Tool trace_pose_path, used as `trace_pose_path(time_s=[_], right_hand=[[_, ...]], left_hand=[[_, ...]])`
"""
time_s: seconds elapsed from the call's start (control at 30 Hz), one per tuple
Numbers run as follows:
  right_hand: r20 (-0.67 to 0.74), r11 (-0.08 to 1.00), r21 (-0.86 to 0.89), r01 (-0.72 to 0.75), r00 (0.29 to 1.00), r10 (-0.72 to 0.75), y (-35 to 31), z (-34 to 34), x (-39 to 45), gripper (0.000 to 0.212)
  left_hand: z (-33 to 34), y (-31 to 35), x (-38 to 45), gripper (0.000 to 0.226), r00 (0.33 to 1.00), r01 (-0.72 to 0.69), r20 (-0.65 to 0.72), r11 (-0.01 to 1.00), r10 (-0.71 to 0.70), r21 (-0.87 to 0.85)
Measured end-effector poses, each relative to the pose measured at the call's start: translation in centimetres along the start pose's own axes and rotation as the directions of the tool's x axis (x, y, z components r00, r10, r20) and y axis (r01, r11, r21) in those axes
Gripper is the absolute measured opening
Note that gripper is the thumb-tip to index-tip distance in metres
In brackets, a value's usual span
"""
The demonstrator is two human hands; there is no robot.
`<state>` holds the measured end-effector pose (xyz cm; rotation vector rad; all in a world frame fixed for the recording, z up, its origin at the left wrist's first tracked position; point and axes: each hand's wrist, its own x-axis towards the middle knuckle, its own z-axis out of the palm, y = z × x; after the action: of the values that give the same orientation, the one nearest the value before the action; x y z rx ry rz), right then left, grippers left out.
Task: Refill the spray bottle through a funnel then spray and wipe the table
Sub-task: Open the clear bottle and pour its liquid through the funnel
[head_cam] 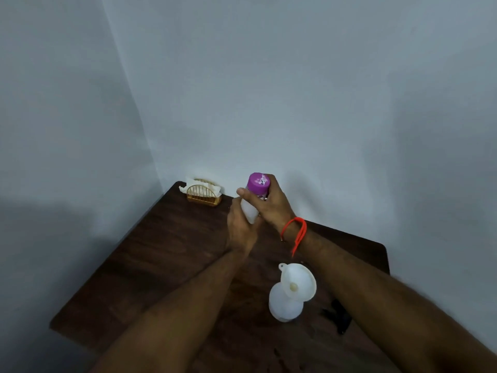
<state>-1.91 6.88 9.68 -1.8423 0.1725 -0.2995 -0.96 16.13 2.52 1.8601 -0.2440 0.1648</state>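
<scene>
The spray bottle (pixel 284 305) stands on the dark wooden surface (pixel 166 254) with its top off and a white funnel (pixel 297 285) seated in its neck, so it is ready to take liquid. Beyond the spray bottle, toward the wall, both hands hold up a white refill bottle (pixel 251 208) with a purple cap (pixel 258 182). The left hand (pixel 240 227) has its grip wrapped round the lower body of the refill bottle, and the right hand (pixel 270 204), with a red thread (pixel 294 232) at its wrist, has its grip curled round the neck just under the cap. The step in hand looks to be opening the cap, though motion blur makes it hard to say whether it is a twist cap or a flip lid. To do this well, the left hand should keep the body steady and upright while the right hand works the cap, so nothing slops out early. Once open, the refill bottle should be brought back over the spray bottle and tipped slowly into the middle of the funnel, with one hand steadying the spray bottle, since the funnel sits tilted and the bottle looks light enough to tip. Further beyond the spray bottle, in the far corner of the surface, a gold wire holder (pixel 203 196) keeps white napkins (pixel 192 183) for wiping later. A dark object (pixel 339 316) just right of the spray bottle may be the spray head.
</scene>
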Motion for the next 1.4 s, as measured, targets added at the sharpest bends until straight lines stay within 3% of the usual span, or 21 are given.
trace_pose_path(time_s=[0.07,0.13,0.23,0.33,0.4,0.47,0.53,0.6,0.67,0.73,0.8,0.87,0.93,0.97,1.03,1.1,1.17,1.23,1.3,1.4], right_hand=[[-0.143,0.999,0.04,0.015,0.99,-0.009,-1.0,-0.6,-1.1,0.052],[-0.193,0.997,0.019,0.071,0.979,-0.066,-1.7,-1.4,-2.2,0.045],[-0.029,0.982,-0.106,0.156,0.987,-0.16,-2.2,-3.0,-3.3,0.039],[0.241,0.979,-0.092,0.181,0.958,-0.155,-3.2,-4.8,-3.6,0.044],[0.329,0.976,-0.063,0.209,0.927,-0.177,-3.9,-6.5,-3.4,0.047],[0.307,0.977,0.014,0.211,0.929,-0.205,-4.5,-8.2,-3.2,0.052],[0.177,0.98,0.059,0.188,0.965,-0.195,-4.9,-9.8,-3.2,0.046],[0.057,0.984,-0.084,0.155,0.987,-0.151,-5.9,-10.6,-3.6,0.033],[0.112,0.927,-0.354,0.126,0.989,-0.092,-7.7,-10.4,-4.2,0.046],[0.198,0.711,-0.682,0.173,0.979,-0.048,-9.1,-9.4,-4.4,0.066],[0.234,0.553,-0.8,0.231,0.97,-0.066,-10.1,-8.8,-4.1,0.065],[0.371,0.632,-0.706,0.318,0.927,-0.052,-10.5,-8.8,-3.8,0.046],[0.511,0.738,-0.576,0.352,0.86,-0.011,-10.1,-9.4,-3.9,0.058],[0.51,0.764,-0.562,0.317,0.86,0.018,-9.8,-9.6,-4.1,0.064],[0.406,0.733,-0.638,0.238,0.912,0.057,-9.5,-9.7,-4.4,0.061],[0.315,0.603,-0.769,0.211,0.947,0.07,-9.5,-10.0,-4.5,0.063],[0.327,0.527,-0.809,0.26,0.944,0.037,-9.7,-10.3,-4.5,0.055],[0.436,0.605,-0.726,0.327,0.899,0.037,-9.5,-10.6,-4.4,0.05],[0.487,0.665,-0.679,0.31,0.869,0.092,-9.4,-11.0,-4.7,0.068],[0.442,0.615,-0.742,0.267,0.884,0.149,-9.7,-11.0,-4.9,0.06]], left_hand=[[0.2,1.6,-0.7,0.049,1.0,0.0,0.003,1.0,0.0,0.005],[0.1,2.7,-1.4,0.039,0.999,0.018,0.034,1.0,-0.017,-0.02],[-0.9,3.5,-2.4,0.039,0.993,0.065,0.102,0.997,-0.061,-0.03],[-2.1,3.9,-3.3,0.048,0.983,0.06,0.18,0.996,-0.048,-0.061],[-2.9,4.3,-3.5,0.044,0.982,0.045,0.188,0.998,-0.036,-0.044],[-3.4,4.8,-3.4,0.038,0.986,0.061,0.156,0.997,-0.053,-0.045],[-3.8,5.4,-3.3,0.038,0.991,0.053,0.128,0.998,-0.048,-0.035],[-4.2,5.9,-3.3,0.04,0.99,0.028,0.135,1.0,-0.028,-0.001],[-4.4,6.4,-3.3,0.041,0.99,0.004,0.142,1.0,-0.007,0.025],[-4.3,6.5,-3.3,0.04,0.988,-0.014,0.156,0.999,0.006,0.052],[-4.0,6.6,-3.5,0.038,0.985,-0.027,0.171,0.997,0.015,0.07],[-3.7,6.6,-3.8,0.038,0.985,-0.035,0.174,0.997,0.023,0.064],[-3.5,6.5,-4.0,0.038,0.984,-0.03,0.176,0.998,0.02,0.055],[-3.4,6.4,-4.0,0.038,0.982,-0.036,0.187,0.997,0.024,0.064],[-3.3,6.3,-4.3,0.037,0.977,-0.061,0.207,0.994,0.042,0.085],[-3.1,6.3,-4.4,0.037,0.974,-0.072,0.219,0.994,0.051,0.085],[-2.9,6.2,-4.4,0.036,0.97,-0.083,0.237,0.993,0.061,0.085],[-2.8,5.9,-4.4,0.034,0.967,-0.085,0.245,0.993,0.062,0.084],[-2.6,5.8,-4.5,0.036,0.963,-0.092,0.26,0.992,0.067,0.088],[-2.6,6.0,-4.9,0.04,0.947,-0.12,0.309,0.99,0.09,0.078]])
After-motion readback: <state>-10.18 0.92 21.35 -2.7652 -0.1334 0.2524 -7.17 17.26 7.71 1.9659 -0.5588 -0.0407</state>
